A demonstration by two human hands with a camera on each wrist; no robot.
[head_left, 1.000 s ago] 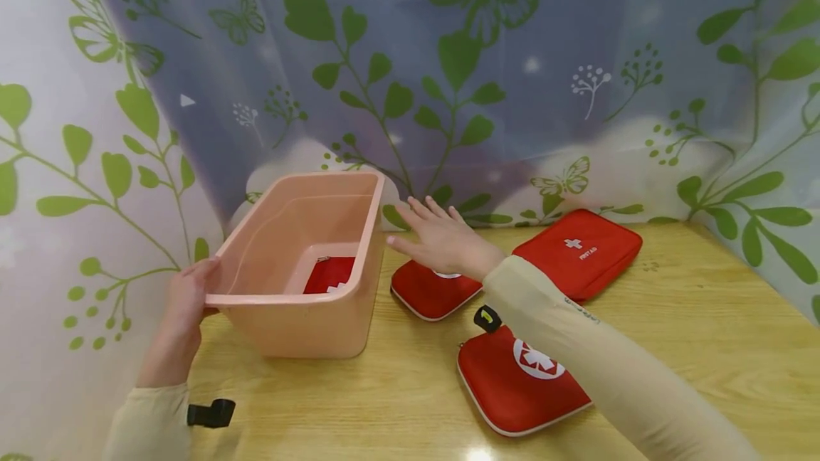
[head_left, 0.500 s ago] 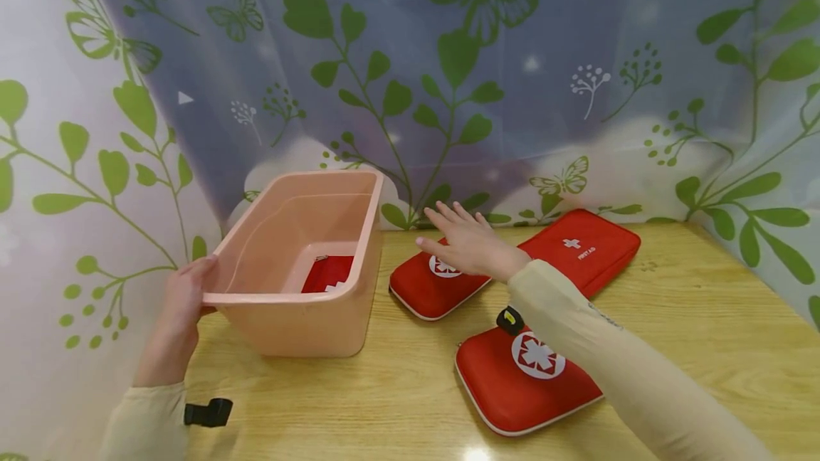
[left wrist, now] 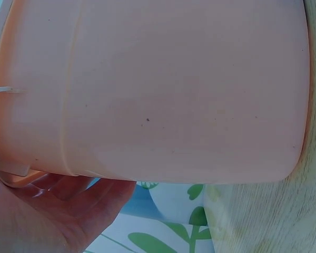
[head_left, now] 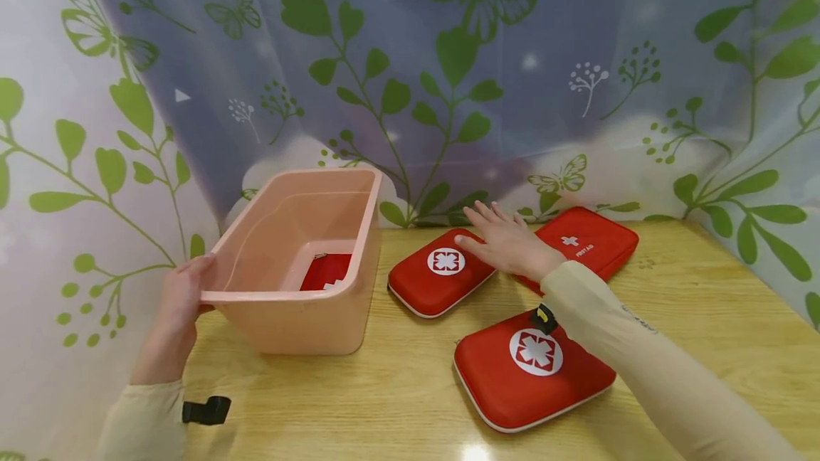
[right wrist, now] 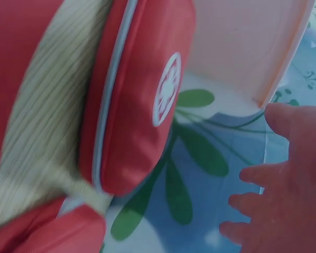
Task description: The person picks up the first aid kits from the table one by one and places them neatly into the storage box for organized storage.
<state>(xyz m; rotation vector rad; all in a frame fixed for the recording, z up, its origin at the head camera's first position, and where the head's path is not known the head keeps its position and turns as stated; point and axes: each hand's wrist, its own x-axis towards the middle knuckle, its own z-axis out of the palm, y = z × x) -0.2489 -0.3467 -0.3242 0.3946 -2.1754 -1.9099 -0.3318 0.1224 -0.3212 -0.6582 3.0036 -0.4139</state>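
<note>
My left hand point(head_left: 179, 311) grips the rim of a peach plastic bin point(head_left: 314, 326) at its near left corner; in the left wrist view the fingers curl under that rim. Inside the bin lies a red pouch point(head_left: 325, 270) with a white mark, partly hidden by the wall. My right hand point(head_left: 512, 242) hovers with fingers spread, holding nothing, between a red hard-shell first aid case point(head_left: 416, 279) and a flat red first aid bag point(head_left: 596, 237), which it partly covers. A second red first aid case point(head_left: 500, 375) lies nearer, below the right wrist.
Everything stands on a wood-grain table point(head_left: 333, 404). Behind it hangs a curtain point(head_left: 397, 55) with green leaves and butterflies, and the bin is close to it on the left.
My right hand has moved right, away from the bin and across the far case, uncovering its white emblem. The left hand keeps its hold on the bin.
</note>
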